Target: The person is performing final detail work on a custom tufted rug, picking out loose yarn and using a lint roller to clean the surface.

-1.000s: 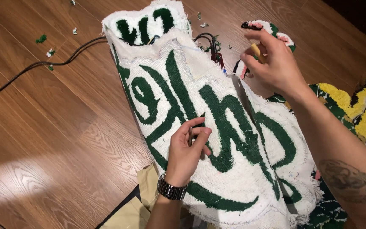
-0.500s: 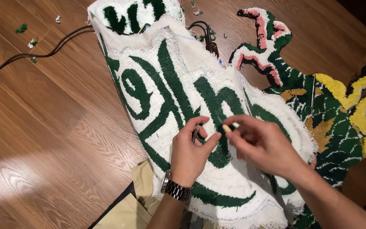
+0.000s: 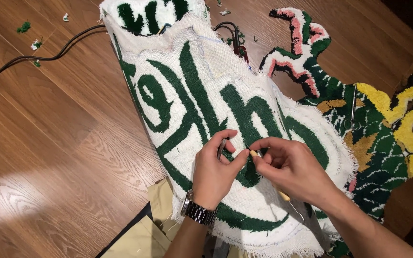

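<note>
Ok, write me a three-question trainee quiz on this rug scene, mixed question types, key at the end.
1. True or false: the left hand wears a wristwatch.
2. The right hand holds: A) scissors B) a thin wooden-handled tool C) a brush.
3. Fill in: the white rug under both hands carries ____ lettering.

Key: 1 true; 2 B; 3 green.

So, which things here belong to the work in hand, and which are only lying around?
In use:
- left hand
- right hand
- white and green tufted rug
- wooden-handled tool

Lying about:
- colourful tufted rug
- black cable
- yarn scraps
- wooden floor
</note>
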